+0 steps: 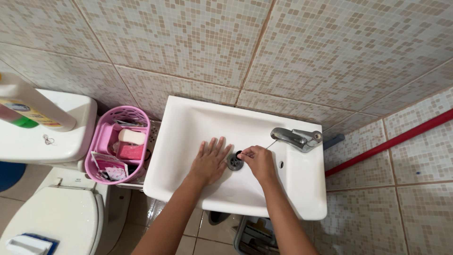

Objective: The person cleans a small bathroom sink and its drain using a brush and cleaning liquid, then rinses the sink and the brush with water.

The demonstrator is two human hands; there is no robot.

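Note:
My left hand (209,160) lies flat, fingers spread, on the bottom of a white sink (188,123), just left of the round metal drain (234,162). My right hand (257,160) is closed with its fingertips pinched at the drain's upper right edge; what it pinches is too small to tell. A chrome tap (295,137) sits on the sink's right rim, its spout pointing left toward my right hand.
A pink basket (96,141) with soap bars and packets hangs left of the sink. A white toilet (52,212) and its tank (42,141), with bottles (33,106) on top, stand at far left. A red pole (391,141) leans at the right wall.

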